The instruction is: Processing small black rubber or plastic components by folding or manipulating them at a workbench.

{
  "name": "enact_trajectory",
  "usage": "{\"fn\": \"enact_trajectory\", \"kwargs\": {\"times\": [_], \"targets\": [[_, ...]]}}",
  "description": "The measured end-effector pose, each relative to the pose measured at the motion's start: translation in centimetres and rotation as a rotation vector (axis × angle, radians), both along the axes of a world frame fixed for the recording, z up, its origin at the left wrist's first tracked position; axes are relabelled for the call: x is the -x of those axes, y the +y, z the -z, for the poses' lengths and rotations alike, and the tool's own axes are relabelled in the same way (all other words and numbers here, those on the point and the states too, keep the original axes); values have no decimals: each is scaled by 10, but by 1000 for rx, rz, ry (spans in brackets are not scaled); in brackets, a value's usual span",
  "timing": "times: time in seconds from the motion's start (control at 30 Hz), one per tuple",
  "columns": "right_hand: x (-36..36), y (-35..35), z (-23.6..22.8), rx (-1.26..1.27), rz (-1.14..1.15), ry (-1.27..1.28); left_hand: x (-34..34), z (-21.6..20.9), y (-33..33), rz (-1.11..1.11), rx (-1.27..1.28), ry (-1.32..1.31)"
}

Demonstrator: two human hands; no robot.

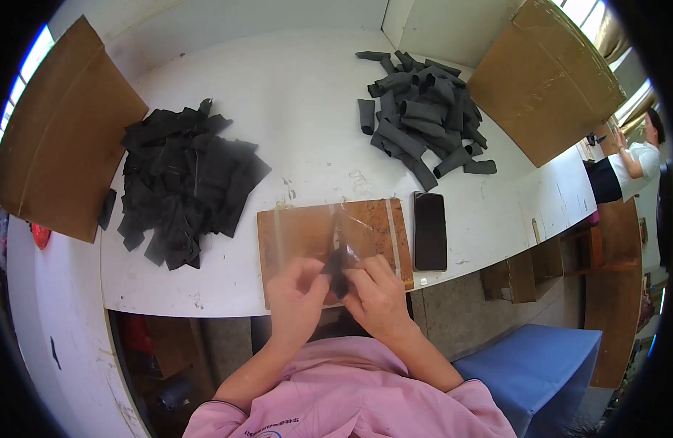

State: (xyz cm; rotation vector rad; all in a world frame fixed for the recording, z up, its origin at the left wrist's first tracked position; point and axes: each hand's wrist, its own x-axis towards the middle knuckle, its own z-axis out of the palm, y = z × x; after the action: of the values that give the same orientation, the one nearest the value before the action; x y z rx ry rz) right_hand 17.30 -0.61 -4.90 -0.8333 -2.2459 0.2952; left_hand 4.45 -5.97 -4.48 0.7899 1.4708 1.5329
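Over the near edge of a brown board (296, 237), my left hand (296, 296) and my right hand (378, 293) face each other, fingertips bent inward. Both pinch a small piece of black cloth (339, 277) between them; its lower part is partly hidden by the fingers. The board has pale strips down its sides and clear, shiny film on top. To the left lies a heap of flat black cloth pieces (183, 179). A pile of dark grey tube-shaped pieces (424, 113) lies at the far right.
A black phone (430, 232) lies right of the board on the white table (307, 131). Cardboard boxes stand on the left (66, 131) and far right (548, 80). Below the table's right edge is a blue covered object (533, 365). Another person (632, 168) stands at the far right.
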Motion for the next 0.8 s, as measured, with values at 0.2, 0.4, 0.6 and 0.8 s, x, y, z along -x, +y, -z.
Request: {"fn": "enact_trajectory", "kwargs": {"times": [0.2,0.4,0.6,0.8], "targets": [[0,-8,-17,438,-119,158,1,5,-6,47,38,33],[9,-7,-7,197,-50,183,-4,21,-10,89,-44,268],[19,-9,11,68,29,-52,-10,35,-3,-219,-139,213],[17,-7,8,163,74,202,14,11,-2,118,-104,-797]]}}
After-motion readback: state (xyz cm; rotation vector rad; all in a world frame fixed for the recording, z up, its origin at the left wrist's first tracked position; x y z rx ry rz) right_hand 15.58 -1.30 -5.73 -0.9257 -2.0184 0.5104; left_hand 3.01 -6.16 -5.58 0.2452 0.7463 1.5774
